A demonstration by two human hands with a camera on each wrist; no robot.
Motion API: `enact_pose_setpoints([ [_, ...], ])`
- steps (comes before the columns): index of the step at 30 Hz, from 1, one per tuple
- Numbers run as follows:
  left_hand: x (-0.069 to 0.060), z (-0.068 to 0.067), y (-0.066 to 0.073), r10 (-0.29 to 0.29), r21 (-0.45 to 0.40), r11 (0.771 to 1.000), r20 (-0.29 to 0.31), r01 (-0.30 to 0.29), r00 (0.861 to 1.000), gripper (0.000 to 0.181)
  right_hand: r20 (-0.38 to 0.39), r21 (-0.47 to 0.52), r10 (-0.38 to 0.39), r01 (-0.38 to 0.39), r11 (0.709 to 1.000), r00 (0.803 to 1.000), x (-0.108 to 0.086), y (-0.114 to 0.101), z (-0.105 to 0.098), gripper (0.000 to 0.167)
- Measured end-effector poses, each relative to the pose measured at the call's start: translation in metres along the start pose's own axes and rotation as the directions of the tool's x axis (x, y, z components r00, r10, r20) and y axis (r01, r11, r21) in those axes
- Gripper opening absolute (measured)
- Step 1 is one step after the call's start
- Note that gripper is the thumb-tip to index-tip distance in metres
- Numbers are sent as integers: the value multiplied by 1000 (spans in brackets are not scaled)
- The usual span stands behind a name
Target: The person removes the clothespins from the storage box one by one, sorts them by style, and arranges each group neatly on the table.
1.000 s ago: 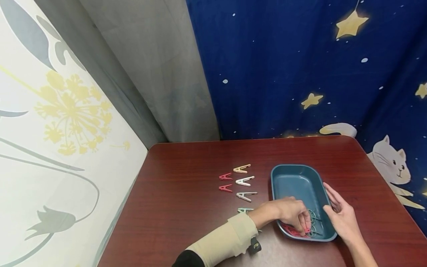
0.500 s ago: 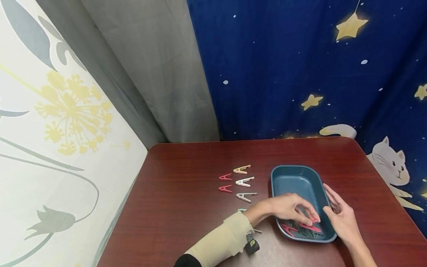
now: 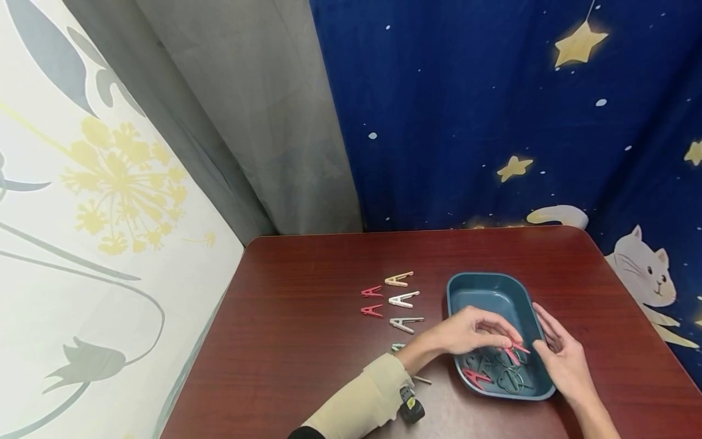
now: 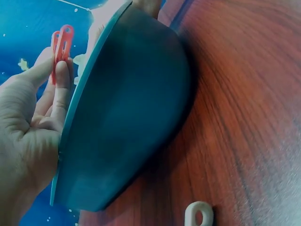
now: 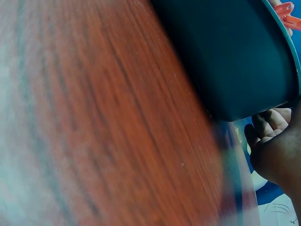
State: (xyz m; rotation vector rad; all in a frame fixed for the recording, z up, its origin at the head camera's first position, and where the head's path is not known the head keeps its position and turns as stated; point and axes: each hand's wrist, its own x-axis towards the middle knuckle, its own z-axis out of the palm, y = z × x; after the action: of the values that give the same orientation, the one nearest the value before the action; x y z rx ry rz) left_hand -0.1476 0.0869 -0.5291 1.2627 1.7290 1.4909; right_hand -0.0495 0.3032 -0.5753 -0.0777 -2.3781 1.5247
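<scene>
My left hand (image 3: 476, 330) is over the blue tray (image 3: 482, 279) and pinches a red clothespin (image 3: 513, 353) between thumb and fingers. The same red clothespin (image 4: 62, 47) stands up from the fingertips of the left hand (image 4: 33, 122) in the left wrist view. Another red clothespin (image 3: 475, 377) lies at the tray's near left corner, beside several tangled green clips (image 3: 511, 379). At the tray's right side, my right hand (image 3: 565, 356) holds the wall, thumb at the rim and fingers along the outside. The right wrist view shows that hand (image 5: 277, 146) partly behind the tray.
Left of the tray, clothespins lie on the brown table (image 3: 296, 317): yellow (image 3: 398, 279), white (image 3: 404, 299), beige (image 3: 406, 324), and two red (image 3: 372, 292). A green one (image 3: 397, 347) and a pale one (image 3: 422, 380) are partly hidden by the left arm. Curtains hang behind.
My left hand has lifted a red clothespin from the tray's near end and moved it up and to the right. The right hand has stayed at the tray's side.
</scene>
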Motion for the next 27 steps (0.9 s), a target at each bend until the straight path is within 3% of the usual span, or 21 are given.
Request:
enact_pose_setpoints([
  [6, -5, -1, 2, 52, 81, 996, -100, -44, 994, 25, 8, 0, 4, -4, 1000, 1000, 0, 0, 0, 67],
  [9, -7, 2, 2, 4, -12, 1000, -175, -7, 985, 26, 10, -6, 16, -16, 1000, 1000, 1, 0, 0, 66],
  [12, -9, 5, 1, -55, -133, 991, -261, 21, 964, 25, 9, -13, 27, -27, 1000, 1000, 1, 0, 0, 67],
  [14, -12, 6, 1, -71, -194, 981, -320, 8, 945, 23, 7, -22, 36, -36, 999, 999, 1, 0, 0, 67],
  [17, -18, 4, 1, -55, -213, 976, -413, -38, 909, 20, 3, -30, 54, -54, 998, 999, 1, 1, 1, 66],
  [22, -36, -11, 4, -2, -108, 992, -555, -69, 832, 19, -1, -10, 50, -50, 999, 999, 1, 1, 1, 65],
  [27, -64, -30, 7, 5, -40, 998, -646, -40, 763, 20, 3, 8, 21, -21, 1000, 1000, 1, 2, 0, 65],
])
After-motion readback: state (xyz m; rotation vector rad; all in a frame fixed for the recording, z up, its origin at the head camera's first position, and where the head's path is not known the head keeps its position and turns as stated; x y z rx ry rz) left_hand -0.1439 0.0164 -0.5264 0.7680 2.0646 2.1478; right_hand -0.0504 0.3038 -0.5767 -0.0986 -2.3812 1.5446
